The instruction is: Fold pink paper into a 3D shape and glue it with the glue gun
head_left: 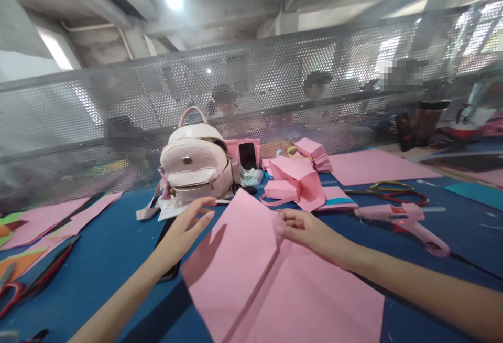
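Observation:
A large pink paper sheet lies on the blue table in front of me, with a folded flap on its left half. My right hand pinches the flap's far edge near the middle fold. Just left of the sheet's top corner hovers my left hand, open, fingers spread, touching nothing I can make out. A dark phone lies under my left wrist.
A pale pink backpack stands behind the sheet. Folded pink paper pieces and a phone sit beside it. A pink glue gun and scissors lie at right. Paper scraps lie left. A perforated metal screen backs the table, people behind it.

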A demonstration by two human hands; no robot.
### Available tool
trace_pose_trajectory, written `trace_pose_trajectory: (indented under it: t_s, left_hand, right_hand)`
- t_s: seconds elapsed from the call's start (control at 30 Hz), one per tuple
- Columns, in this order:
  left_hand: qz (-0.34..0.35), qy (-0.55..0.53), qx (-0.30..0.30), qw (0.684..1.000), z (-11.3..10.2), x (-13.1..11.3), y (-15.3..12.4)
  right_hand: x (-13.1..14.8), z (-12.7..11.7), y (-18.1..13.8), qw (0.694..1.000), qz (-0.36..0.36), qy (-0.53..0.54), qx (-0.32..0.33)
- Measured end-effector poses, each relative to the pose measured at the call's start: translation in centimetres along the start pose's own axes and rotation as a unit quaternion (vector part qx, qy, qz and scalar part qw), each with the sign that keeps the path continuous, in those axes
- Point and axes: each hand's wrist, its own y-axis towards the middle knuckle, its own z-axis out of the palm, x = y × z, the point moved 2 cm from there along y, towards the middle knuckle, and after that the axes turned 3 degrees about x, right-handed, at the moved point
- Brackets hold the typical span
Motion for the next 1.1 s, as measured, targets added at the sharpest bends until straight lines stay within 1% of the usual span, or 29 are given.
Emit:
trace_pose_trajectory:
  t_s: [0.07,0.13,0.2,0.27,0.33,0.4,0.47,0.57,0.67,0.73,0.97,1.1]
  left_hand:
    - [-0.027,-0.038,-0.006,0.999,0.3,0.8,0.1]
    - [-0.052,-0.084,-0.027,0.995,0.9,1.5,0.2]
    - [-0.085,-0.135,-0.067,0.985,1.8,2.4,0.2]
    - [-0.127,-0.19,-0.099,0.968,3.0,3.2,-0.1]
    - [-0.177,-0.251,-0.098,0.947,4.4,3.7,-0.7]
    - [-0.22,-0.303,-0.073,0.924,5.7,4.0,-1.4]
    - [-0.246,-0.338,-0.051,0.907,6.7,3.9,-2.1]
    - [-0.257,-0.371,-0.036,0.892,7.2,3.7,-2.7]
    - [-0.26,-0.387,-0.042,0.884,7.1,3.8,-2.7]
    - [-0.262,-0.389,-0.046,0.882,7.0,3.9,-2.6]
    - [-0.262,-0.383,-0.06,0.884,6.9,4.0,-2.5]
    - [-0.262,-0.385,-0.064,0.883,6.9,4.1,-2.5]
  right_hand:
    - [-0.4,-0.8,-0.7,0.999,-0.004,0.008,-0.047]
    - [-0.9,-1.2,-1.4,0.996,-0.004,0.016,-0.083]
    - [-1.3,-1.3,-1.9,0.994,0.0,0.025,-0.105]
    - [-1.6,-1.2,-2.2,0.993,0.002,0.036,-0.112]
    - [-1.8,-1.1,-2.5,0.993,0.002,0.043,-0.111]
    - [-2.1,-1.1,-2.6,0.993,0.0,0.042,-0.108]
    - [-2.3,-1.1,-2.6,0.994,-0.001,0.033,-0.102]
    - [-2.7,-1.2,-2.6,0.997,-0.006,0.02,-0.077]
    - [-3.0,-1.3,-2.5,0.999,-0.013,0.018,-0.042]
    - [-3.1,-1.3,-2.5,0.999,-0.015,0.009,-0.03]
    - [-2.9,-0.9,-2.8,1.0,-0.028,-0.001,-0.005]
    - [-2.7,-0.7,-2.8,1.0,-0.024,0.002,-0.009]
